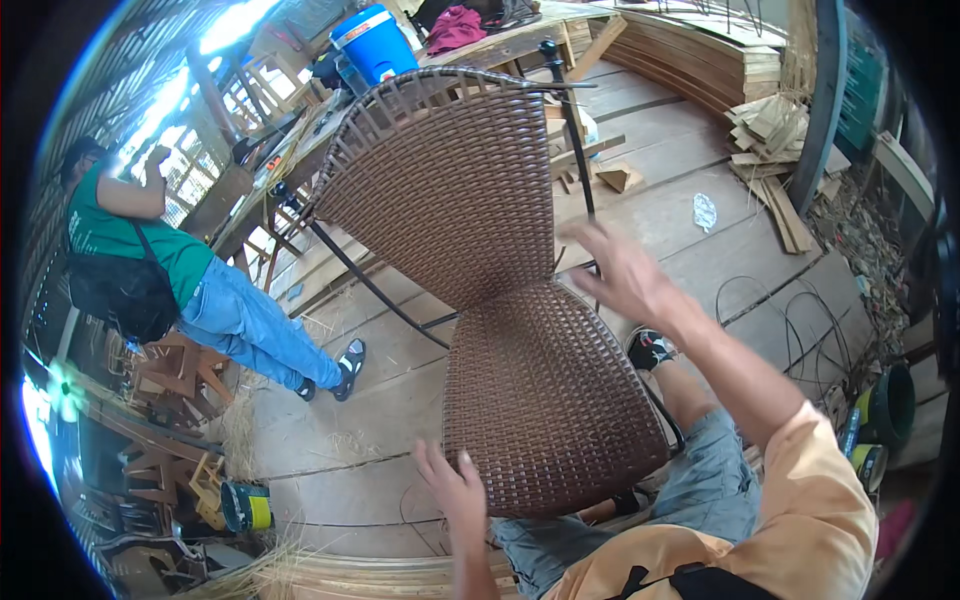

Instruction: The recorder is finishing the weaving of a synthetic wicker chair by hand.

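A brown woven wicker chair (pixel 540 380) stands before me, its seat toward me and its tall back (pixel 450 180) beyond. Along the top of the back, the weave has gaps between upright strips, and one loose strip (pixel 565 86) sticks out to the right. Dark metal bars (pixel 570 130) rise beside the back. My left hand (pixel 455 490), fingers apart, rests by the seat's front left edge; whether it presses on the edge I cannot tell. My right hand (pixel 628 278), slightly blurred and with fingers spread, is beside the right edge where back and seat meet, holding nothing visible.
At the left stands a person (pixel 150 230) in a green shirt and jeans. Behind the chair are a workbench (pixel 500 50) and a blue cooler (pixel 375 45). Wood scraps (pixel 770 130), loose dark strands (pixel 790 320) and a green bucket (pixel 885 405) lie to the right; another bucket (pixel 240 507) sits left.
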The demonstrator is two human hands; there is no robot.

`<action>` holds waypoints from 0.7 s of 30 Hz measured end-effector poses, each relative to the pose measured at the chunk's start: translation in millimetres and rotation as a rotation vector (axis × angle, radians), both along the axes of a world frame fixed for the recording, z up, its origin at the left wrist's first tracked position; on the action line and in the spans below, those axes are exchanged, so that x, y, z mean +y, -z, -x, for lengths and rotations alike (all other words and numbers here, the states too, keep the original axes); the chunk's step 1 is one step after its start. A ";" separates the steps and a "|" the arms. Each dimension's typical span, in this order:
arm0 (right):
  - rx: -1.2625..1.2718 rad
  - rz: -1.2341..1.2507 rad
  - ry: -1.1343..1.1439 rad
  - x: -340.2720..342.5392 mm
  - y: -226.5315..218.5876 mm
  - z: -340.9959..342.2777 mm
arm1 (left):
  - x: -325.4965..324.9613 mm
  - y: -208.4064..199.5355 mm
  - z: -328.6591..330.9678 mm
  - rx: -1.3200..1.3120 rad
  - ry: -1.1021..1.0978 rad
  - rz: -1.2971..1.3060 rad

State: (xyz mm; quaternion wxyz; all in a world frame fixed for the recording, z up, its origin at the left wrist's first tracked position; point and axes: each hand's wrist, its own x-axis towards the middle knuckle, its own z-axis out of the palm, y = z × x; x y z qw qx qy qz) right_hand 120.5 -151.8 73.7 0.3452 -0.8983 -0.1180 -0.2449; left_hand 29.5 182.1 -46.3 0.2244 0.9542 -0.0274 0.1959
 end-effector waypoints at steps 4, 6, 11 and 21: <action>-0.364 0.270 0.069 6.3 -57.2 -85.9 | -38.2 -97.7 -114.2 -0.358 0.264 -0.194; -0.451 0.352 0.137 11.7 -81.1 -123.8 | -67.9 -147.2 -172.4 -0.497 0.385 -0.224; -0.293 0.483 0.291 26.2 -103.1 -174.6 | -127.6 -213.4 -291.5 -0.795 0.451 -0.413; -0.489 0.373 0.405 29.3 -83.1 -191.0 | -141.1 -208.8 -333.6 -0.821 0.415 -0.437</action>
